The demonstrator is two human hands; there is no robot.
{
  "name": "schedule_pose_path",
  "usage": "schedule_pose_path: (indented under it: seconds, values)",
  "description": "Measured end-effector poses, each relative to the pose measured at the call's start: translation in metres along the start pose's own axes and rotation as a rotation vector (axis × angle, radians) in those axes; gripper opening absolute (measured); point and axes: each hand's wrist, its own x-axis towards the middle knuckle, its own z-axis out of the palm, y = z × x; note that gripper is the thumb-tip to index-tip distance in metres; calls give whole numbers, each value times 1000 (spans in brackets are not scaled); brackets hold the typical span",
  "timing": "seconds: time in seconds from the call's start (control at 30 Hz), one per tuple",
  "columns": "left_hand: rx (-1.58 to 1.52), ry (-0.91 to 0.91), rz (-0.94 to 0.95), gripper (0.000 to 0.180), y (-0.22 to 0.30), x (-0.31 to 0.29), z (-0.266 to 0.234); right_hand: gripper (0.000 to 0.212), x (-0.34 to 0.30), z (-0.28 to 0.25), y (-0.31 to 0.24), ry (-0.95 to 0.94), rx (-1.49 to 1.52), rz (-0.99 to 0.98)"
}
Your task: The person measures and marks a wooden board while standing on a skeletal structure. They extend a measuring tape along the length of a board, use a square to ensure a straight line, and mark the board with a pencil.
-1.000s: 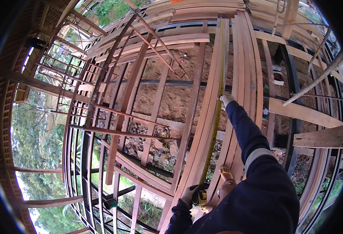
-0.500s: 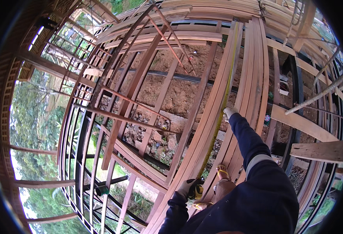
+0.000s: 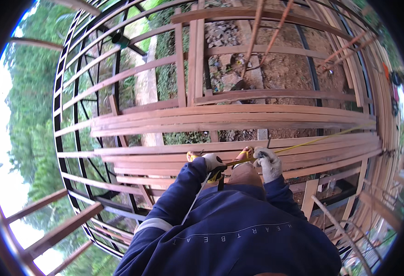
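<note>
Yellow tape measure [image 3: 303, 143] already pulled out along the stacked timber boards [image 3: 238, 152], right hand [image 3: 267, 163] pinching the tape at a plank edge, left hand [image 3: 212, 162] closed on its case; no mark visible yet.

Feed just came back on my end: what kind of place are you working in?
Probably an outdoor building site, up on an open timber frame. Bare soil shows through the gaps, with trees beyond. Both gloved hands stretch a yellow tape measure along stacked planks.
</note>
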Motion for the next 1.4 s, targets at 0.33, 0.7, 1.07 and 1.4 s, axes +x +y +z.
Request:
schedule_pose_path:
  seconds: [0.33, 0.7, 1.07, 1.4]
  values:
    - [32, 78, -1, 40, -135, -42, 34, 43, -21, 299, -93, -1263, -227, 51]
    - [-4, 76, 116, 42, -152, -60, 18, 19, -29, 371, -50, -1496, -427, 248]
    - [53, 61, 74, 44, -146, -63, -12, 19, -7, 321, -43, -947, 64, 5]
    - [77, 59, 45, 46, -162, -69, -31, 18, 52, 224, -65, -446, 167, -186]
